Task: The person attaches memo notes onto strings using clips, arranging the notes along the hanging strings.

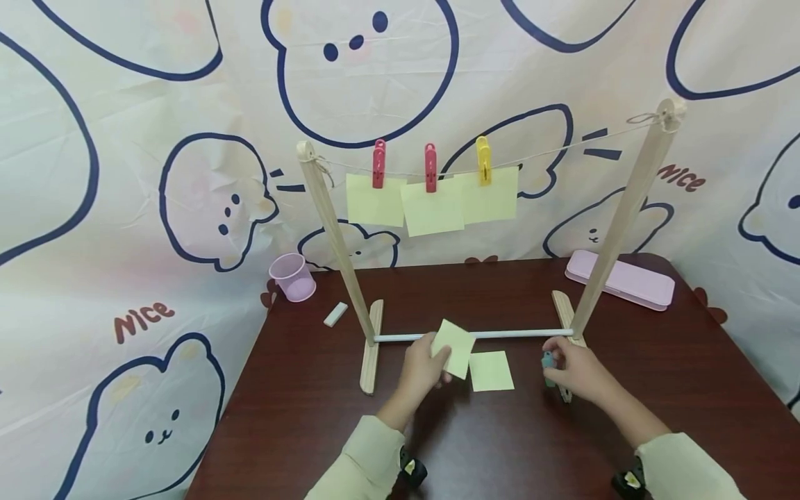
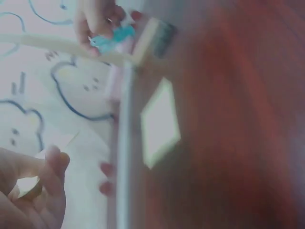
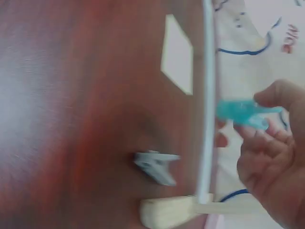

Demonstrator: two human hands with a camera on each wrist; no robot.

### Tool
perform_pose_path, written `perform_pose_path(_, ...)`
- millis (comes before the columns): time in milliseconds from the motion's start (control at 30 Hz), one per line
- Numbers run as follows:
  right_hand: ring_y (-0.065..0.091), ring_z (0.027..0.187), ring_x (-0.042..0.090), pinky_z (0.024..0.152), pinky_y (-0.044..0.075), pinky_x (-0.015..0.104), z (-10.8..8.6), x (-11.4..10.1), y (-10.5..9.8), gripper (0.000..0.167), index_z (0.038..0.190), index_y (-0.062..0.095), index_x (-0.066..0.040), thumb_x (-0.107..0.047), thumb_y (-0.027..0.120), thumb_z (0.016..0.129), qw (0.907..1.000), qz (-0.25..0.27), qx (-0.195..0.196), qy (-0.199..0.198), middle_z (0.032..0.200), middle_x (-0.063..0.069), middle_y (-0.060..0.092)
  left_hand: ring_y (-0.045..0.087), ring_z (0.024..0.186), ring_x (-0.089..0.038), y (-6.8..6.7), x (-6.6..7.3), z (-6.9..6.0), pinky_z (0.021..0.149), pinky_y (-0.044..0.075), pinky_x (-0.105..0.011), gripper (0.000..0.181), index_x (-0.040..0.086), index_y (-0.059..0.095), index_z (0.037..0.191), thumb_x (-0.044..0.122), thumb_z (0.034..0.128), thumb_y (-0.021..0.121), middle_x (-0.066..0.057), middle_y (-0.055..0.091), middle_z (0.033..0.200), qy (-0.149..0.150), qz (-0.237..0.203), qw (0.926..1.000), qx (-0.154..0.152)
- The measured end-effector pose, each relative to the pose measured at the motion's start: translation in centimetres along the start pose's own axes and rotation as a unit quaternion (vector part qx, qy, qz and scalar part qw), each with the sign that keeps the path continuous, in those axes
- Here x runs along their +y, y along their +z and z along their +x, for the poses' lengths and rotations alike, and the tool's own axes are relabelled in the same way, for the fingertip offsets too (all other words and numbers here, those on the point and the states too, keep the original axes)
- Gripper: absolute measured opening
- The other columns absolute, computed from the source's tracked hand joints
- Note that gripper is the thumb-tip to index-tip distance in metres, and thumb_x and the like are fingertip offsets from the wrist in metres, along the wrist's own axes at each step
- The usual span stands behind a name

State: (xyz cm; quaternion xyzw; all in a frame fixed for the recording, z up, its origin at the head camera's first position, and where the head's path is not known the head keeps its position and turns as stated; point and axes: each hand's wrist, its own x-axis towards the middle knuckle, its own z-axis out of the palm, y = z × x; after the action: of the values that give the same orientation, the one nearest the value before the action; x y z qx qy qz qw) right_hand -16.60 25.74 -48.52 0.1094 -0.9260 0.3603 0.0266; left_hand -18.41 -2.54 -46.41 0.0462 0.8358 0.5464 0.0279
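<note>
Dark red-brown tabletop (image 1: 512,444) spreads in front of a white rod (image 1: 519,334) between two wooden posts (image 1: 630,208) in the head view, its far edge meeting the patterned cloth (image 1: 206,292). Low near the rod, the left hand (image 1: 421,364) pinches a square pale-yellow note (image 1: 456,346); a second note (image 1: 492,371) lies flat just beside it. The right hand (image 1: 578,369), palm inward, grasps a turquoise clip (image 1: 548,360).

From the left wrist, the fingers partly hide the held note.

From the right wrist, thumb and fingers pinch the slightly blurred turquoise clip above the tabletop; a grey clip (image 3: 155,167) lies near a wooden foot (image 3: 167,210).
</note>
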Motion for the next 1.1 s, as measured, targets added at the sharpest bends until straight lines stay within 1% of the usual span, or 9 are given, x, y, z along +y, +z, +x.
perform_pose_path(100, 0.048, 0.056, 0.007, 0.047, 0.041, 0.022, -0.2, -1.4, -2.1, 0.032, 0.101, 0.050, 0.002, 0.002, 0.064, 0.072, 0.9964, 0.083, -0.003, -0.017, 0.078, 0.003, 0.059, 0.061, 0.047, -0.021, 0.2, 2.4, 0.5, 0.037, 0.046, -0.026, 0.017, -0.002, 0.056, 0.105, 0.009, 0.0913, 0.056, -0.011, 0.062, 0.068, -0.054, -0.138, 0.9882, -0.039)
perform_pose_path(200, 0.053, 0.051, 0.012, 0.040, 0.042, 0.024, -0.1, -2.9, -4.5, 0.034, 0.108, 0.043, 0.005, 0.006, 0.061, 0.079, 0.9807, 0.191, -0.035, -0.022, 0.085, 0.012, 0.062, 0.066, 0.057, -0.025, 0.5, 5.1, 1.0, 0.041, 0.049, -0.024, 0.018, -0.002, 0.056, 0.105, 0.010, 0.0922, 0.055, -0.014, 0.066, 0.078, -0.093, -0.218, 0.9690, -0.070)
perform_pose_path(400, 0.060, 0.061, 0.022, 0.049, 0.053, 0.031, 0.7, -5.9, -9.5, 0.038, 0.126, 0.038, 0.006, 0.005, 0.051, 0.090, 0.9454, 0.310, -0.101, 0.004, 0.088, 0.019, 0.058, 0.068, 0.068, -0.030, 1.0, 9.5, 1.8, 0.049, 0.054, -0.028, 0.019, 0.003, 0.058, 0.106, 0.014, 0.0914, 0.058, -0.014, 0.068, 0.086, -0.113, -0.276, 0.9468, -0.120)
perform_pose_path(567, 0.066, 0.081, 0.024, 0.072, 0.055, 0.036, 1.7, -8.3, -12.9, 0.044, 0.131, 0.029, 0.010, 0.000, 0.049, 0.094, 0.9372, 0.329, -0.106, 0.045, 0.095, 0.016, 0.058, 0.068, 0.070, -0.031, 1.5, 12.5, 2.3, 0.049, 0.054, -0.028, 0.018, 0.004, 0.059, 0.106, 0.012, 0.0910, 0.058, -0.014, 0.067, 0.087, -0.091, -0.304, 0.9393, -0.130)
perform_pose_path(667, 0.066, 0.085, 0.024, 0.075, 0.054, 0.035, 2.3, -9.4, -14.7, 0.040, 0.130, 0.031, 0.007, -0.009, 0.046, 0.098, 0.9330, 0.348, -0.091, 0.018, 0.099, 0.013, 0.059, 0.068, 0.070, -0.032, 1.7, 14.1, 2.6, 0.049, 0.054, -0.028, 0.016, 0.004, 0.058, 0.107, 0.012, 0.0929, 0.056, -0.014, 0.068, 0.085, -0.069, -0.312, 0.9378, -0.135)
perform_pose_path(767, 0.067, 0.082, 0.022, 0.072, 0.054, 0.032, 2.9, -10.5, -16.6, 0.032, 0.127, 0.037, -0.001, -0.012, 0.045, 0.098, 0.9325, 0.357, -0.044, -0.033, 0.099, 0.007, 0.063, 0.067, 0.074, -0.033, 1.9, 15.6, 3.1, 0.053, 0.055, -0.030, 0.016, 0.003, 0.058, 0.107, 0.012, 0.0939, 0.055, -0.015, 0.068, 0.085, -0.049, -0.324, 0.9336, -0.145)
perform_pose_path(867, 0.068, 0.076, 0.016, 0.067, 0.055, 0.026, 3.5, -12.5, -18.5, 0.025, 0.120, 0.044, -0.007, -0.011, 0.049, 0.096, 0.9506, 0.302, 0.039, -0.059, 0.094, -0.003, 0.066, 0.067, 0.078, -0.033, 2.1, 17.0, 3.6, 0.058, 0.056, -0.032, 0.017, 0.002, 0.060, 0.106, 0.012, 0.0928, 0.057, -0.016, 0.068, 0.086, -0.031, -0.332, 0.9309, -0.150)
perform_pose_path(967, 0.066, 0.071, 0.009, 0.062, 0.054, 0.021, 4.0, -15.3, -20.3, 0.022, 0.113, 0.050, -0.012, -0.016, 0.056, 0.093, 0.9693, 0.208, 0.126, -0.037, 0.090, -0.011, 0.067, 0.067, 0.081, -0.033, 2.3, 18.3, 4.1, 0.063, 0.056, -0.033, 0.017, 0.001, 0.062, 0.104, 0.012, 0.0913, 0.059, -0.017, 0.068, 0.088, -0.023, -0.340, 0.9285, -0.148)
perform_pose_path(1100, 0.061, 0.062, 0.007, 0.053, 0.049, 0.014, 5.2, -18.9, -22.0, 0.017, 0.104, 0.058, -0.017, -0.024, 0.062, 0.089, 0.9724, 0.122, 0.198, -0.018, 0.080, -0.012, 0.066, 0.066, 0.085, -0.034, 2.6, 19.9, 4.8, 0.067, 0.056, -0.032, 0.017, 0.002, 0.062, 0.104, 0.012, 0.0911, 0.059, -0.015, 0.068, 0.089, -0.010, -0.350, 0.9264, -0.139)
